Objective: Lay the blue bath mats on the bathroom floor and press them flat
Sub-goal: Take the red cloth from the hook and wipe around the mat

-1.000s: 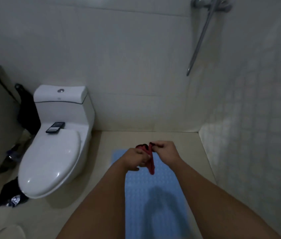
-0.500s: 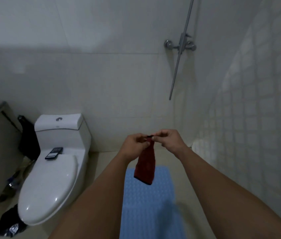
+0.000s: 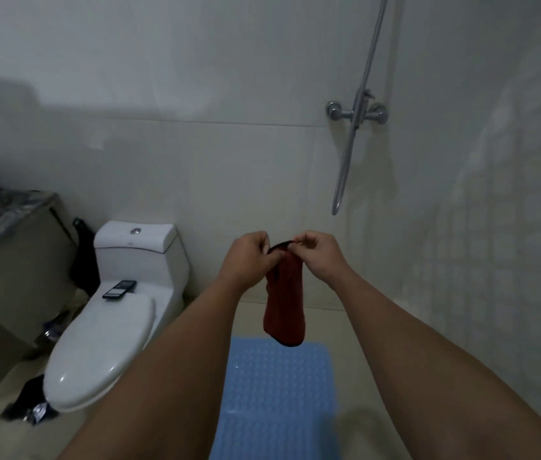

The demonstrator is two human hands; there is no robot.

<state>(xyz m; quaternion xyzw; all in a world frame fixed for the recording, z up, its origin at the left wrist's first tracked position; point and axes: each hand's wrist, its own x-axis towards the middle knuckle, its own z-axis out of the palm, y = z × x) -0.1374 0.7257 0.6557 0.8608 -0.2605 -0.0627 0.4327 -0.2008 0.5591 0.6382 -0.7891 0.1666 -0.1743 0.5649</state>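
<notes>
The white toilet (image 3: 109, 313), lid closed, stands against the back wall and serves as the landmark. To its right, flat on the pale floor (image 3: 359, 370), lies the blue bath mat (image 3: 275, 403), its studded surface running toward the viewer between the person's two forearms. Well to the toilet's right, on the wall, hangs the shower hose (image 3: 350, 141) under the chrome mixer (image 3: 357, 112). Right of the cistern and above the mat's far end, the left hand (image 3: 249, 257) and right hand (image 3: 317, 255) each pinch the top edge of a red cloth (image 3: 284, 303), fingers curled on its dark rim; it dangles free. A black remote (image 3: 119, 289) rests on the toilet, just behind the lid
</notes>
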